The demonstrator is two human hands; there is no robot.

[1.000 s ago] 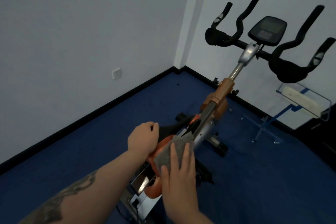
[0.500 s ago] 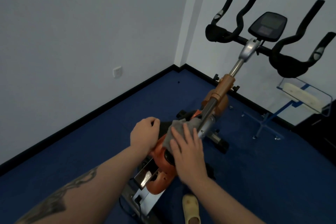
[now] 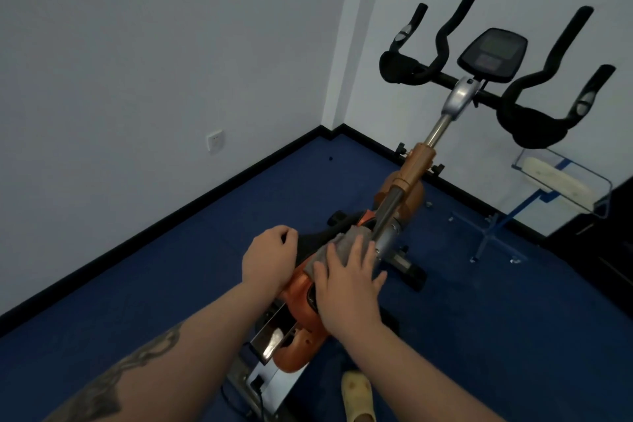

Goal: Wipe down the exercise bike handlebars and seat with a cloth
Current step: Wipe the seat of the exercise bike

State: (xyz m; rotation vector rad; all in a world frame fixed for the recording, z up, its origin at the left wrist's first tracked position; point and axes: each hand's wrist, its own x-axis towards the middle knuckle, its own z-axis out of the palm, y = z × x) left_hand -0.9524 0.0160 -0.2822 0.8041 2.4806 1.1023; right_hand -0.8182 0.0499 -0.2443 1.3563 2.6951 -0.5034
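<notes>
A: So why both hands on the bike (image 3: 407, 181) frame?
B: Right hand (image 3: 346, 281) presses the cloth (image 3: 337, 248) flat, fingers straight, wiping the orange body at 6 o'clock. Left hand (image 3: 269, 259) curls round the frame, likely steadying.
A: Any containers?
B: A clear tray (image 3: 601, 197) at 3 o'clock holds a pale pad; handlebars (image 3: 524, 113) at 1 o'clock look untouched

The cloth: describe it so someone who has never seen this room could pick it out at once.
Find the exercise bike in the room's corner and follow its silver post down to the orange frame. There the right hand presses flat on a small grey cloth. It is the only soft grey thing among orange and black parts.
</notes>
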